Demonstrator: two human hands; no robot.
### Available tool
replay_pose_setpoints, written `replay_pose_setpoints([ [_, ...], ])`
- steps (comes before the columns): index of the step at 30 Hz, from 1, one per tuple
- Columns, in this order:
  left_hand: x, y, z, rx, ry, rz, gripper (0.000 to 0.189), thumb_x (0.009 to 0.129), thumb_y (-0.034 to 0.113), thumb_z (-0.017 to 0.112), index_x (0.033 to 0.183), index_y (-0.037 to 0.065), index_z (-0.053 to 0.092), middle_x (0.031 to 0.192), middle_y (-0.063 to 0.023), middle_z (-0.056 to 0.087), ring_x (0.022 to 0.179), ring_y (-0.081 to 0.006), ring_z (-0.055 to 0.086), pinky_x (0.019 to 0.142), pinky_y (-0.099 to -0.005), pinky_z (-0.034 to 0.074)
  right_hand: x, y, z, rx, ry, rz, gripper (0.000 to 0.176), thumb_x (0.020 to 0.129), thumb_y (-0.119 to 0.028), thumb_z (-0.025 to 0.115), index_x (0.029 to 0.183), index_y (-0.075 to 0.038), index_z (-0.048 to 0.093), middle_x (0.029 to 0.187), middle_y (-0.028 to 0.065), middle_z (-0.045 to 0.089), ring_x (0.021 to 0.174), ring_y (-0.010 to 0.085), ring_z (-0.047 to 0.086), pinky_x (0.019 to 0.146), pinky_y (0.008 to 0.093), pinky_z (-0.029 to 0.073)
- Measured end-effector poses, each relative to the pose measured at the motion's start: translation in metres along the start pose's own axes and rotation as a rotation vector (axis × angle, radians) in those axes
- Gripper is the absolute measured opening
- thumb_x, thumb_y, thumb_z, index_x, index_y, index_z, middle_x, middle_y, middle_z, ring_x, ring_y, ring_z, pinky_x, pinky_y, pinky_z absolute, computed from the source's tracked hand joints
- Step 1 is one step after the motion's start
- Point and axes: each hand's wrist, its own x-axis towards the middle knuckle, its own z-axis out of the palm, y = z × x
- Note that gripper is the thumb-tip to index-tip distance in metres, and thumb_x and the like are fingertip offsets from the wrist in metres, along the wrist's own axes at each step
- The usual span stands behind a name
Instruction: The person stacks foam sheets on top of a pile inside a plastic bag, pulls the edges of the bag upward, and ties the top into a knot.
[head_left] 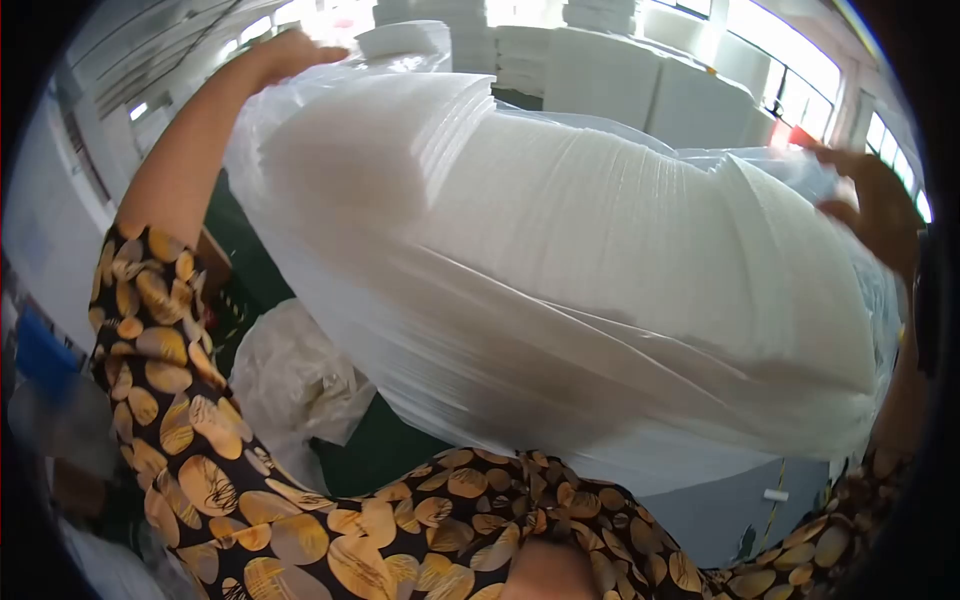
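Observation:
A big stack of thin white foam sheets (600,200) fills the middle of the view, bulging toward my body inside a clear plastic bag (400,330). At the upper left my left hand (290,55) is closed on the bag's edge, arm stretched out. My right hand (870,200), dark and slightly blurred, grips the bag's edge at the far right, thumb and fingers around the film. The sheets fan out in layers between both hands, their top edges showing above the film. Something small and red-orange (795,136) shows beside my right fingertips.
Tall white stacks (600,80) stand behind, before bright windows. A crumpled heap of clear plastic (290,370) lies at lower left on the green floor (375,440). A grey floor area (700,520) shows at lower right. Something blue (45,350) is at the left edge.

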Motion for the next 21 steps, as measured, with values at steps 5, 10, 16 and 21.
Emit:
replay_pose_setpoints([
  [5,-0.012,0.026,0.033,-0.281,-0.164,-0.142,0.093,0.071,0.074,0.056,0.116,-0.007,0.052,0.102,-0.0160,0.057,0.087,-0.0254,0.057,0.073,-0.0375,0.047,0.081,-0.070,-0.016,0.759,0.025,0.082,0.039,0.095,-0.038,0.049,0.118,-0.007,0.057,0.108,0.0108,0.063,0.100,0.0215,0.060,0.088,0.0350,0.047],
  [10,-0.016,0.060,0.046,-0.446,-0.289,-0.060,0.078,0.078,0.064,0.058,0.111,-0.007,0.056,0.092,-0.0123,0.062,0.078,-0.0189,0.060,0.065,-0.0314,0.049,0.139,-0.133,0.031,1.102,-0.121,0.157,0.050,0.095,-0.040,0.042,0.112,0.005,0.057,0.108,0.0199,0.063,0.096,0.0284,0.062,0.081,0.0408,0.051],
  [16,-0.025,0.078,0.061,-0.878,-0.426,0.011,0.050,0.088,0.039,0.061,0.106,-0.008,0.061,0.089,-0.0135,0.066,0.072,-0.0176,0.065,0.060,-0.0299,0.055,0.165,-0.139,0.044,1.236,-0.239,0.363,0.044,0.093,-0.037,0.045,0.113,0.001,0.058,0.107,0.0183,0.062,0.091,0.0295,0.061,0.083,0.0425,0.048],
  [21,-0.027,0.086,0.057,-1.131,-0.470,0.006,0.042,0.089,0.032,0.062,0.104,-0.008,0.061,0.086,-0.0131,0.066,0.067,-0.0174,0.066,0.055,-0.0292,0.055,0.163,-0.139,0.046,1.265,-0.258,0.462,0.041,0.092,-0.034,0.046,0.112,0.000,0.058,0.105,0.0177,0.062,0.090,0.0283,0.060,0.082,0.0416,0.048],
])
